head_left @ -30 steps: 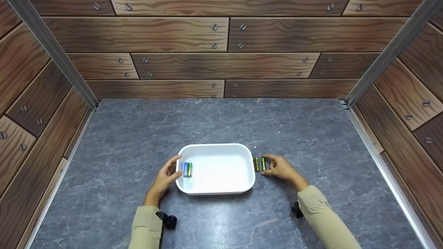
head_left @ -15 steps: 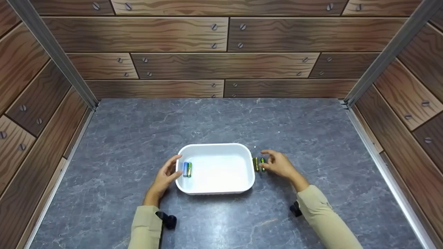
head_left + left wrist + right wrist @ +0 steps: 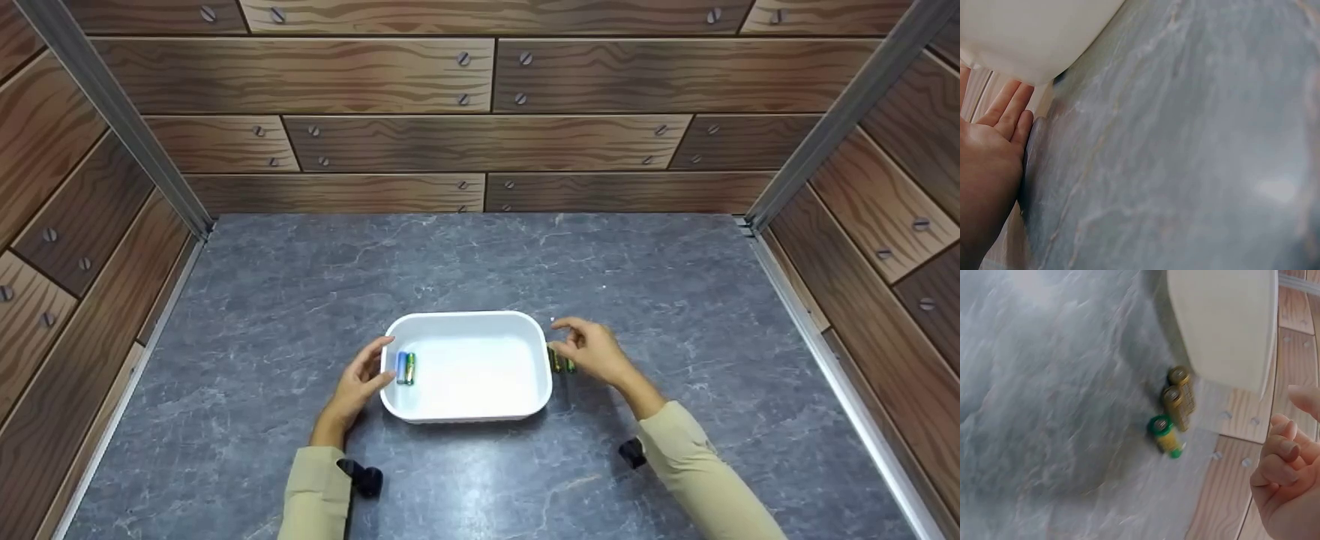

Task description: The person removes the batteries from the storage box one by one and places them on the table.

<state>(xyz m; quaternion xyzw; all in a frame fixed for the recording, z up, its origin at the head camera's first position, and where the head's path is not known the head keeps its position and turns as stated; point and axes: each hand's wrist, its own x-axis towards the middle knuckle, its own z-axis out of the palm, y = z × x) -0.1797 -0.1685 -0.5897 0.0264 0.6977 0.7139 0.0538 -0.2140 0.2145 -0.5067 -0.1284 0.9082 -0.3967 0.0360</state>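
A white rectangular tub (image 3: pixel 480 409) sits on the grey marbled table. My left hand (image 3: pixel 356 386) touches the tub's left rim, its thumb and index finger spread apart. In the left wrist view its other fingers extend along the tub's outside. Inside, at the left end, a blue battery (image 3: pixel 402 367) and a green battery (image 3: pixel 410 368) lie side by side. My right hand (image 3: pixel 600 354) hovers over the batteries by the tub's right wall, index and thumb apart, holding nothing. Below it lie two gold batteries (image 3: pixel 1176 408) and one green-and-yellow battery (image 3: pixel 1165 436), partly hidden in the head view.
Wood-patterned panels (image 3: pixel 480 142) enclose the table at the back and sides. Grey metal posts (image 3: pixel 112 112) stand in the corners. A small black camera (image 3: pixel 367 480) is strapped at the left wrist, another black camera (image 3: pixel 632 453) at the right.
My right hand has drawn away from the green-and-yellow battery and moved left, over the gold batteries near the tub's right end. My left hand and the tub have stayed put.
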